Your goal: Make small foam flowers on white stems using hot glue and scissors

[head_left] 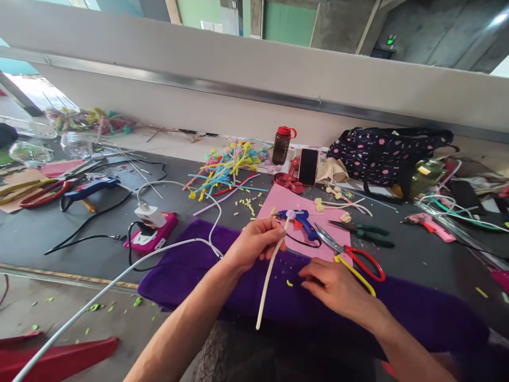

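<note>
In my left hand [262, 239], a thin cream stem [267, 281] topped by a small lilac flower [290, 214] is pinched between thumb and fingers, its lower end hanging free. My right hand [332, 284] hovers over the purple cloth [246, 297], to the right of the stem and apart from it. Its thumb and forefinger are apart, with nothing visible between them. Scissors [344, 248] with a red handle lie just beyond this hand; a curved yellow piece [360, 276] runs beside them. Behind the flower, a blue glue gun [304, 223] rests on a pink sheet [274, 199].
Dark-green-handled pliers [368, 233] and a pink glue gun [431, 227] lie to the right. A magenta power strip [157, 236] with cables is left. Farther back are colourful stems [226, 172], a bottle [281, 146], a phone [308, 167] and a patterned bag [377, 156].
</note>
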A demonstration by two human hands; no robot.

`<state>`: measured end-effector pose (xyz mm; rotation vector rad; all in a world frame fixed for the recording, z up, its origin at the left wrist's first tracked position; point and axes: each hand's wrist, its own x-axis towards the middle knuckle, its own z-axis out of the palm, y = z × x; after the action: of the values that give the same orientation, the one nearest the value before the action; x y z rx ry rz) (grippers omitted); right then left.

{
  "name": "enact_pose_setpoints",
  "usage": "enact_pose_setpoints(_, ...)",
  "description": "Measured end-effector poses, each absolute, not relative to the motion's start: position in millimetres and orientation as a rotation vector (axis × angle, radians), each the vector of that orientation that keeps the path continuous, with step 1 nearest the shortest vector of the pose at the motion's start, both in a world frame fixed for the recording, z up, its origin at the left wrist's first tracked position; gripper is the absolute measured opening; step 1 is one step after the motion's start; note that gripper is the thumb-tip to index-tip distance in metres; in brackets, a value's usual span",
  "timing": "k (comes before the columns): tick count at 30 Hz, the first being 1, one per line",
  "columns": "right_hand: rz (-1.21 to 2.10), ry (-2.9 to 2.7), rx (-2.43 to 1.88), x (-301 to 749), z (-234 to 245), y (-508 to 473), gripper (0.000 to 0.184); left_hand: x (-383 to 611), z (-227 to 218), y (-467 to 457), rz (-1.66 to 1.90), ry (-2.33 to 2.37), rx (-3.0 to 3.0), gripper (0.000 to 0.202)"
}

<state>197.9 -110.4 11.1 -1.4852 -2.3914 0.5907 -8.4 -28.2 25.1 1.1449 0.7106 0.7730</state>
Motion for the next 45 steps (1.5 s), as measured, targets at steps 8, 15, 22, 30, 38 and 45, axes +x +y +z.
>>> enact_pose_setpoints(8,0.564,-2.597,-1.553,165,-6,-100,0.011,12,36,-8,0.689,0.640,1.249,0.022)
enact_pose_setpoints(15,0.993,-2.195,-1.436,188,11,-79,0.009,10,22,-2,0.749,0.604,1.118,0.025)
enact_pose_setpoints(22,1.292,-1.659,-1.281,211,24,-35,0.015,7,17,0,0.726,0.574,0.984,0.026)
enact_pose_setpoints(30,1.425,-1.393,-1.119,213,4,-25,0.019,8,10,1,0.745,0.643,0.950,0.022)
enact_pose_setpoints(38,1.448,-1.308,-1.047,218,9,-34,0.017,15,12,-2,0.668,0.696,1.018,0.027)
enact_pose_setpoints(45,1.451,-1.276,-1.033,213,3,-34,0.021,25,5,-5,0.632,0.677,1.068,0.027)
